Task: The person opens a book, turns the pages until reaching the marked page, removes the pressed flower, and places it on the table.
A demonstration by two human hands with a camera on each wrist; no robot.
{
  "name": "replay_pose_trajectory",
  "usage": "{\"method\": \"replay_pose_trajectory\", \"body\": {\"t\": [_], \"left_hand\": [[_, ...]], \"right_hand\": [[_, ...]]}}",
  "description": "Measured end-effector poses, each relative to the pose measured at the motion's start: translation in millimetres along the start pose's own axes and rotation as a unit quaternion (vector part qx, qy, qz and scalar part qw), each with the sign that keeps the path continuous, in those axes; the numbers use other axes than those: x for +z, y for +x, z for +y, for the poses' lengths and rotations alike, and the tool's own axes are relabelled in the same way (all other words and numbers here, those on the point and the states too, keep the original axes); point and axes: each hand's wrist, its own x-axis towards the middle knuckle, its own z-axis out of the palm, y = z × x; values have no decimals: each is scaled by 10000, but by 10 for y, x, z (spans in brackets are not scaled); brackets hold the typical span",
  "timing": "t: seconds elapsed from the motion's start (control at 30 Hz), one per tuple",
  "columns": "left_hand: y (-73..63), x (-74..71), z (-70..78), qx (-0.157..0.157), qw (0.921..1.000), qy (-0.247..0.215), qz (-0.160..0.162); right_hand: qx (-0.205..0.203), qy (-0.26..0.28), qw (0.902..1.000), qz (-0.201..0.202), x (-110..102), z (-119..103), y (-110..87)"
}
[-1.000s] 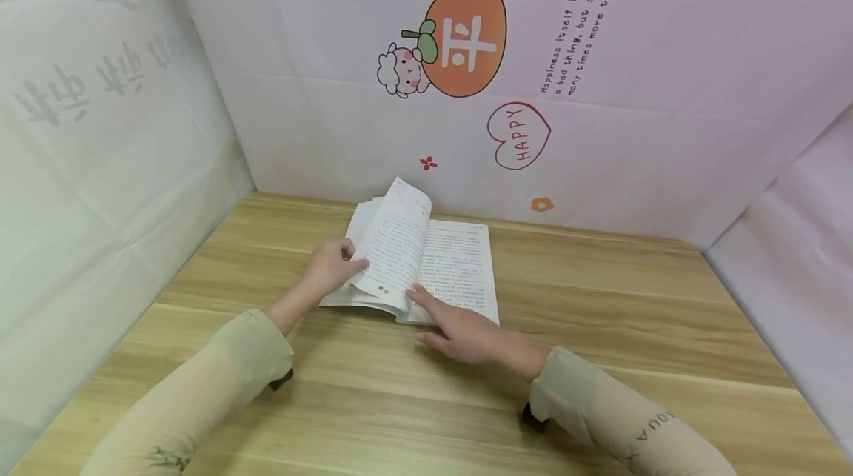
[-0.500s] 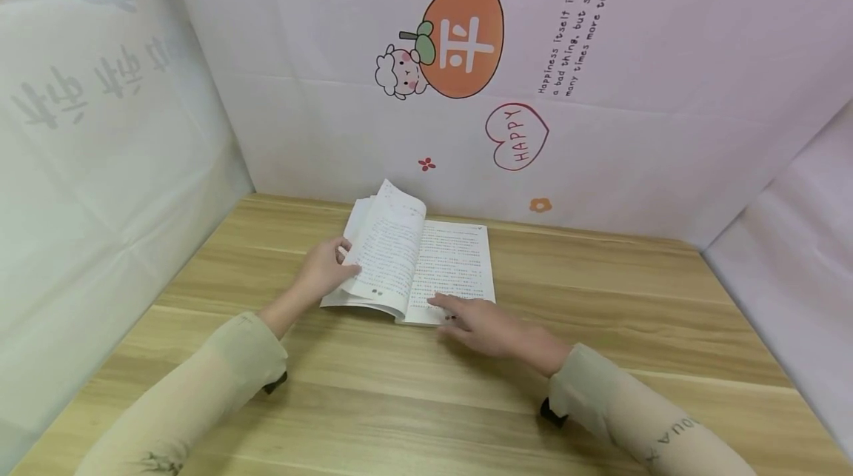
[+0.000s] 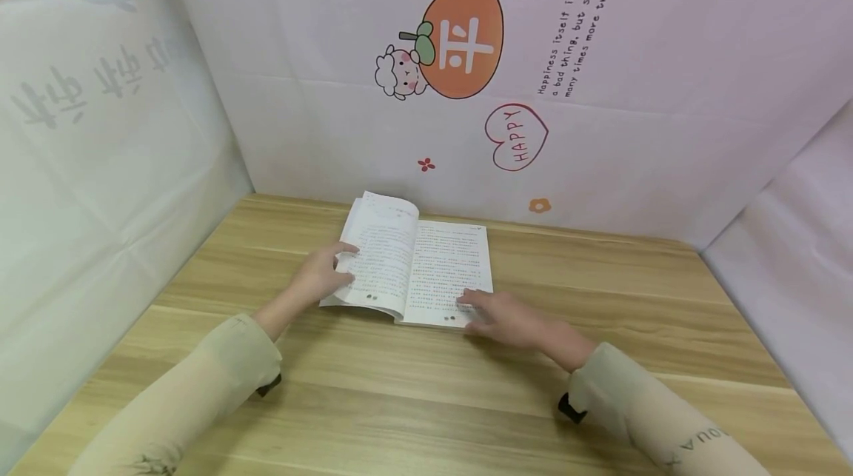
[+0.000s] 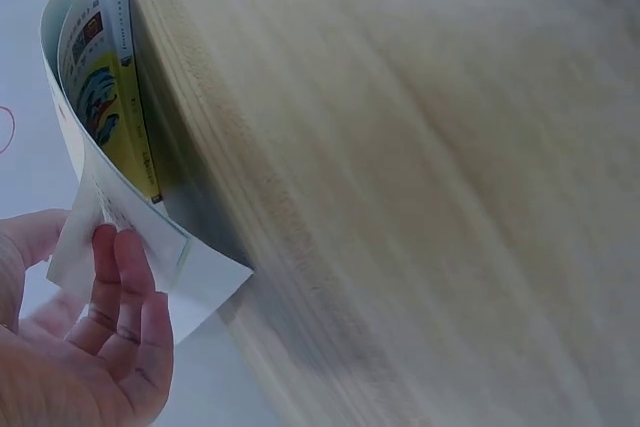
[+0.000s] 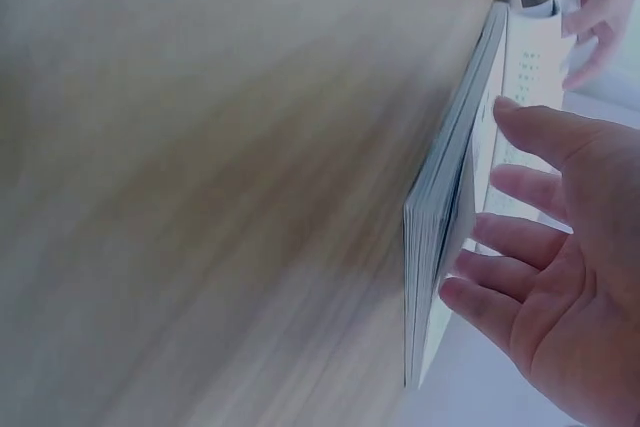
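An open paperback book (image 3: 449, 257) lies on the wooden table, its printed pages facing up. Its left side bows upward; from the left wrist view a yellow printed part (image 4: 125, 137) shows beneath the curve. My left hand (image 3: 316, 274) holds the left edge, thumb and a finger over the page, other fingers (image 4: 125, 287) curled against the underside. Over the lower right corner of the right page, my right hand (image 3: 509, 318) lies with relaxed, spread fingers. From the right wrist view, its fingertips are at the page edge; exact contact is hard to tell.
A white printed sheet (image 3: 320, 121) rises right behind the book at the table's back edge. Another white sheet (image 3: 120, 165) stands at the left side, and one more (image 3: 793, 217) at the right. Wood-grain table (image 3: 413, 402) spreads in front of the book.
The raised page has come down onto the left side with my left hand at its edge. My right hand has slid from the book's middle rightward to the right page's lower corner.
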Motion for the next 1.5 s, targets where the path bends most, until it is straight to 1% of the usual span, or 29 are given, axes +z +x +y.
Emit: {"method": "replay_pose_trajectory", "body": {"t": [0.13, 0.3, 0.47, 0.6, 0.83, 0.93, 1.23, 1.37, 1.5], "left_hand": [[-7, -6, -22, -66, 9997, 146, -202], [6, -5, -26, -133, 9985, 365, -374], [5, 8, -6, -233, 9971, 511, -514], [18, 20, -9, -249, 9956, 699, -578], [14, 21, -6, -178, 9946, 832, -599], [3, 20, 8, -125, 9949, 814, -582], [41, 81, 86, -59, 9960, 677, -585], [49, 111, 109, -43, 9947, 790, -662], [42, 146, 106, 136, 9921, 993, -760]], "right_hand": [[84, -50, 9999, -50, -52, 32, -29], [153, -74, 9998, -102, -80, 44, -45], [143, -170, 9997, -88, -86, 60, -53], [158, -170, 9996, -134, -102, 84, -53], [192, -76, 9995, -248, -148, 80, -64], [208, 1, 9994, -294, -167, 68, -68], [111, -96, 9991, -389, -216, 102, -96], [29, -23, 9991, -429, -229, 116, -100], [-80, 1, 9990, -448, -217, 139, -96]]}}
